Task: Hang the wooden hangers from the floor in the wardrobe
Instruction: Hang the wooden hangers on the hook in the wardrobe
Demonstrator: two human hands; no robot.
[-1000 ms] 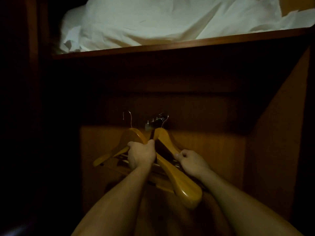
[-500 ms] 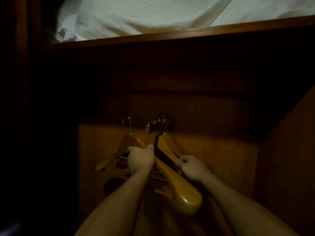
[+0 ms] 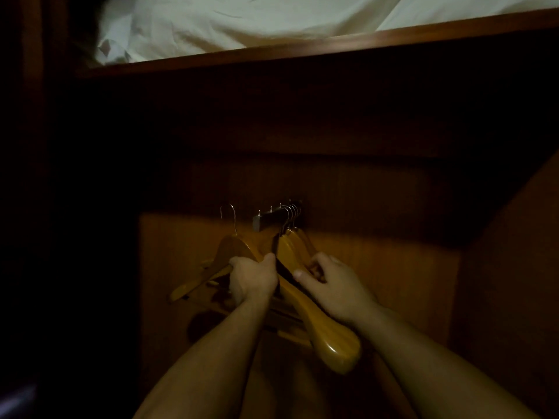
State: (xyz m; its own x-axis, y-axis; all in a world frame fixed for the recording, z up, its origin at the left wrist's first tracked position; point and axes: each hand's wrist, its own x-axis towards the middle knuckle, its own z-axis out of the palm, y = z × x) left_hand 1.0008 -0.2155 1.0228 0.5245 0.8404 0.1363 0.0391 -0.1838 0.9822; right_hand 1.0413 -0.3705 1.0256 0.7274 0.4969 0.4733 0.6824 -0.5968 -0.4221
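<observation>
Inside the dim wardrobe a short metal rail [image 3: 273,217] sticks out from the back panel. Several wooden hangers [image 3: 320,322] hang from it, their metal hooks bunched at its far end. My left hand [image 3: 252,281] grips another wooden hanger [image 3: 233,249] whose hook stands free in the air, left of the rail. My right hand [image 3: 331,285] holds the hung hangers at their shoulder, thumb on the near face and fingers curled behind. The lower bars of the hangers are partly hidden by my forearms.
A wooden shelf [image 3: 302,52] runs across above, with white bedding [image 3: 242,22] piled on it. The wardrobe's right side panel [image 3: 508,267] stands close to my right arm. The left side is too dark to make out.
The hanger in my right hand went back onto the rail and its hook now sits with the others. My right hand shifted its hold and the thumb came forward. The left hand barely moved.
</observation>
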